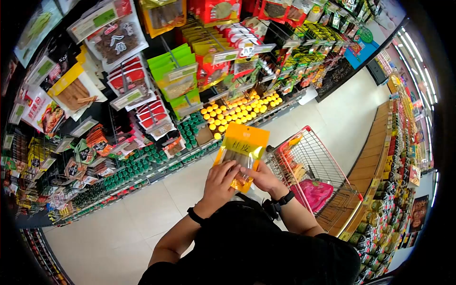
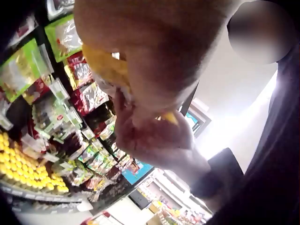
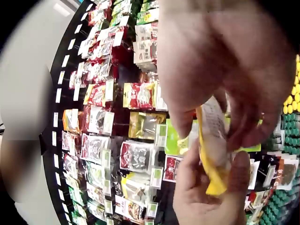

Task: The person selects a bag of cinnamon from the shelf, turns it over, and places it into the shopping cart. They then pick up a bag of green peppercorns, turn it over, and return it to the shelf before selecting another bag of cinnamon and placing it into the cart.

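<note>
A yellow packet of cinnamon bark [image 1: 243, 145], with dark characters over a clear window, is held in front of the chest by both hands. My left hand [image 1: 221, 178] grips its lower left side, fingers lying across the window. At the lower right edge my right hand [image 1: 264, 179] pinches it, thumb on the front. The right wrist view shows the packet [image 3: 212, 140] edge-on between the left hand's [image 3: 201, 204] thumb and fingers, below the right hand [image 3: 225, 61]. In the left wrist view the hands hide most of the yellow packet [image 2: 105, 65].
A wire shopping cart [image 1: 327, 164] with a red rim stands to the right, a pink bag [image 1: 313, 194] inside. Hanging spice packets [image 1: 173, 71] fill the rack ahead, above yellow-capped bottles [image 1: 242, 111] and green-capped ones [image 1: 128, 173]. A wood-sided shelf [image 1: 365, 161] runs along the right.
</note>
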Motion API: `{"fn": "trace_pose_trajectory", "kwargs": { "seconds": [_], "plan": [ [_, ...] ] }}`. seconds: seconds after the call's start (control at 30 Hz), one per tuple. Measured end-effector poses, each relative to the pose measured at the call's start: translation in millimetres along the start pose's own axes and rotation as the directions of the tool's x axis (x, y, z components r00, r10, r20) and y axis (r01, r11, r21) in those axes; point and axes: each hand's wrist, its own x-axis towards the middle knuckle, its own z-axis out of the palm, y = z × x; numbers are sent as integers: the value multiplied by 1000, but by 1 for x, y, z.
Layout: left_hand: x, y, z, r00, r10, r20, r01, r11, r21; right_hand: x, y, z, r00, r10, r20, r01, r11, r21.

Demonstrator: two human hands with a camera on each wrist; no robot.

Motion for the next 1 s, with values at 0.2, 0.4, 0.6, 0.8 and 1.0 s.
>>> {"fn": "trace_pose_trajectory", "kwargs": {
  "seconds": [0.2, 0.4, 0.6, 0.8, 1.0],
  "plan": [
    [-11, -10, -40, 995, 55, 85, -43, 990, -132, 12, 1, 21, 996, -88, 0, 88, 996, -31],
    [-24, -16, -58, 929, -212, -304, 183, 976, -122, 39, -15, 38, 985, -118, 127, 119, 993, 0],
    [-43, -40, -51, 831, -551, -74, 272, 519, -811, 75, -34, 60, 969, -54, 243, 66, 997, -45],
    [-21, -34, -76, 721, -681, -124, 318, 484, -815, 117, -59, 82, 923, -39, 382, 110, 980, -165],
    [16, -59, -75, 804, -588, -86, 325, 556, -765, 149, -99, 89, 884, -252, 395, 349, 916, -197]
  ]
}}
